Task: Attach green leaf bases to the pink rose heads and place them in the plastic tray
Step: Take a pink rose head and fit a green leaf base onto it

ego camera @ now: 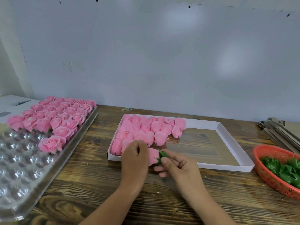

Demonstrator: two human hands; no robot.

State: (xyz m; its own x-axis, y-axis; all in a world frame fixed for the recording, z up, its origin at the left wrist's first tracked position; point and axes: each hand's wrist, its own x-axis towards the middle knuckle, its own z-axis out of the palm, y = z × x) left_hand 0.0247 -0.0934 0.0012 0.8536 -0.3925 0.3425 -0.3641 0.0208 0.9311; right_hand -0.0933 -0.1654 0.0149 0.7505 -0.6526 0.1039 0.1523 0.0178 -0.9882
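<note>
left hand (135, 157) gripping rose head (153, 157), steadying it | right hand (176, 163) pinching leaf base (162, 156) onto it | plastic tray (24, 159) waiting at 9 o'clock

I see pink rose (153, 157) by my left hand (134, 157) | green leaf (162, 155) at my right hand (178, 166) | orange basket (266, 174) further right | dark wood-grain table (90, 184) beneath

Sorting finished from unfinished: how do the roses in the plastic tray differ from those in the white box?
Plastic tray roses sit upright with petals spread open; white box roses lie on their sides as closed buds. Tray roses show green bases underneath; box roses show none. Both are pink.
</note>
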